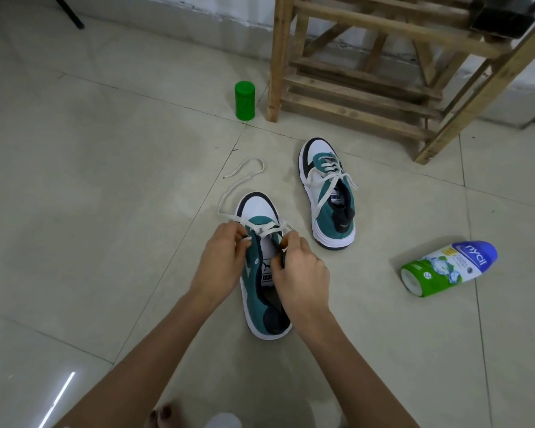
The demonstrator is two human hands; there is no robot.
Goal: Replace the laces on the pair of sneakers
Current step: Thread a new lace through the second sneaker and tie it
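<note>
Two green, white and black sneakers lie on the tiled floor. The near sneaker (261,211) sits under both hands, toe pointing away. Its white lace (229,193) crosses the lowest eyelets and trails in a loop across the floor to the upper left. My left hand (221,261) pinches the lace at the shoe's left side. My right hand (300,273) pinches the lace end at the right eyelets. The far sneaker (329,193) lies to the upper right, laced and loosely tied, with a dark sock inside it.
A green canister (245,100) stands near a wooden rack (368,72) at the back. A powder bottle (448,268) lies on its side at the right. My toes (162,417) show at the bottom edge.
</note>
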